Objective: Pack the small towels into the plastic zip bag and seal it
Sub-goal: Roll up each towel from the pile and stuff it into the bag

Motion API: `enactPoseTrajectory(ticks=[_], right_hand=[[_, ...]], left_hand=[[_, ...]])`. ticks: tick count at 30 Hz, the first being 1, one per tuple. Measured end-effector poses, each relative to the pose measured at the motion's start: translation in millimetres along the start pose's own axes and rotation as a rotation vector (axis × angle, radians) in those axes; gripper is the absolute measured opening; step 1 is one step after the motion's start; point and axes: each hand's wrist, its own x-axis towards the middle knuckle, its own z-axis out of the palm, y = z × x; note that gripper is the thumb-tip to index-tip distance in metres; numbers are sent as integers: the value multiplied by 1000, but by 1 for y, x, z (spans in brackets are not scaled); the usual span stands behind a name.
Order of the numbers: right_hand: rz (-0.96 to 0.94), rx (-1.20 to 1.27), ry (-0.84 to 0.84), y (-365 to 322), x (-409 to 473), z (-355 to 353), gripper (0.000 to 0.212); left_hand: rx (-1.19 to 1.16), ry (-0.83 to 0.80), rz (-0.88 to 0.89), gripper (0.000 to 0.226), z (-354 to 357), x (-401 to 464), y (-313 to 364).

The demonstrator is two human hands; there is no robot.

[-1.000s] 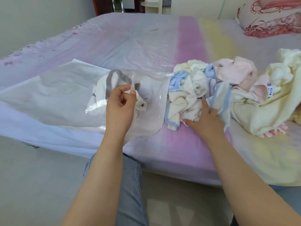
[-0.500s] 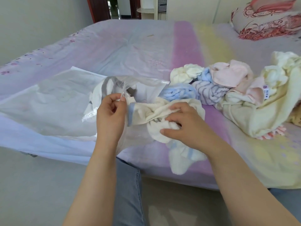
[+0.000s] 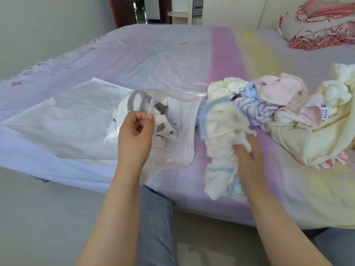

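I see the plastic bag lying on the bed near its front edge, with a white and grey towel already inside. My left hand pinches the upper lip of the bag's mouth between thumb and forefinger and lifts it. My right hand has its fingers curled into a cream towel with blue trim, which is blurred and hangs partly over the bed's edge, just right of the opening.

The mouth looks only part open and the film is limp, so I judge the towel could catch on the lip and push the bag away or fold the opening shut. The hanging end could also drag and slip toward the floor. If cloth ends up across the zip strip, sealing would likely fail.

More towels sit in a pile to the right: pink, blue, striped and cream. The bed wears a pale sheet with purple and yellow bands. A red-patterned pillow lies at the far right, with a doorway beyond.
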Motion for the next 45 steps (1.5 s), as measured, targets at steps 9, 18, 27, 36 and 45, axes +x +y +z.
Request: enactPoseTrajectory(ticks=[9,18,27,36,45], right_hand=[[-273,-474,-365,-51,18,35,25],[29,-570,-894,-3,9,75,93],[-62,-1319,-645,20,-18,11,106],[-78,-858,-412,-17,1,51,38],[-38,-716,-979,1,1,139,98]], left_hand=[[192,-46,141,20,2,-5,7],[348,-233,162,18,-9,-11,-3],[663,-113,397,28,-9,-31,-12],[677,-242,297,16,-24,-32,2],[438,-255,234,22,-41,-21,1]])
